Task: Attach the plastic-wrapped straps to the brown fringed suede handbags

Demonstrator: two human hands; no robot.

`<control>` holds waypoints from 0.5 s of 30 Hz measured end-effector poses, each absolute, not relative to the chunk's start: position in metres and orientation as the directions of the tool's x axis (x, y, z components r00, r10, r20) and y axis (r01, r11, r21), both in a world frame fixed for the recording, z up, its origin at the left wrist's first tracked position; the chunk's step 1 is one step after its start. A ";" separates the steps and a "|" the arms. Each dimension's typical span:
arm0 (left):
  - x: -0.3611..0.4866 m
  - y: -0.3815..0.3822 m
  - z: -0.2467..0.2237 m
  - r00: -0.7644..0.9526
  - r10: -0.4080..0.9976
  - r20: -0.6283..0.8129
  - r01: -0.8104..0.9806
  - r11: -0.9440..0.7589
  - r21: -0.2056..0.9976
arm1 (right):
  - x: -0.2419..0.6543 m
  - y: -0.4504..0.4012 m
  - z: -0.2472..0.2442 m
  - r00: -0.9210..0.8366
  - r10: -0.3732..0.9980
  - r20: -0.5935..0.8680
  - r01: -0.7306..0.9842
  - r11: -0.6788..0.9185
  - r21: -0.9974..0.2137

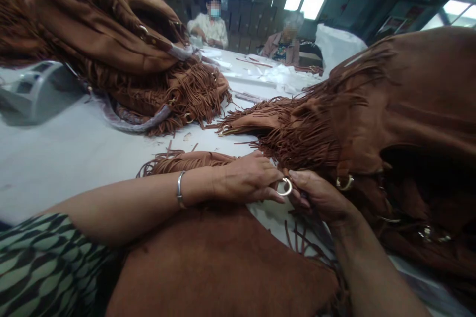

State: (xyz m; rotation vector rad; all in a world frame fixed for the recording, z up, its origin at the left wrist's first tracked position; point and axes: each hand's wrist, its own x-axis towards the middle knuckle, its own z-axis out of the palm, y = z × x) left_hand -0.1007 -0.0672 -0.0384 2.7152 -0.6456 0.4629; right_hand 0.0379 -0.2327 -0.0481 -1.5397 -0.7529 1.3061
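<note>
A brown suede bag with fringe (223, 262) lies in front of me at the table's near edge. Over it my left hand (251, 178), with a silver bracelet at the wrist, pinches a gold ring (285, 187) between its fingertips. From the other side my right hand (316, 193) closes its thumb and fingers on a brown strap end right beside the ring. The two hands nearly touch at the ring. The strap is mostly hidden by the fingers of my right hand.
Fringed brown bags (122, 54) are piled at the back left, beside a grey plastic object (40, 91). Another heap of brown bags (416, 84) rises close on the right. Two people sit across the white table (74, 158), where white scraps (278, 74) and straps lie.
</note>
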 end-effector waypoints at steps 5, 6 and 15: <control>-0.108 -0.065 -0.037 0.879 -0.340 0.335 -0.446 -0.834 0.323 | 0.036 -0.231 -0.054 0.187 0.911 -0.367 -0.158 -0.341 -0.927; -0.108 -0.064 -0.037 0.875 -0.342 0.342 -0.454 -0.824 0.338 | 0.036 -0.231 -0.056 0.173 0.915 -0.364 -0.165 -0.337 -0.927; -0.109 -0.059 -0.033 0.841 -0.386 0.379 -0.529 -0.734 0.425 | 0.037 -0.230 -0.061 0.110 0.925 -0.363 -0.213 -0.335 -0.918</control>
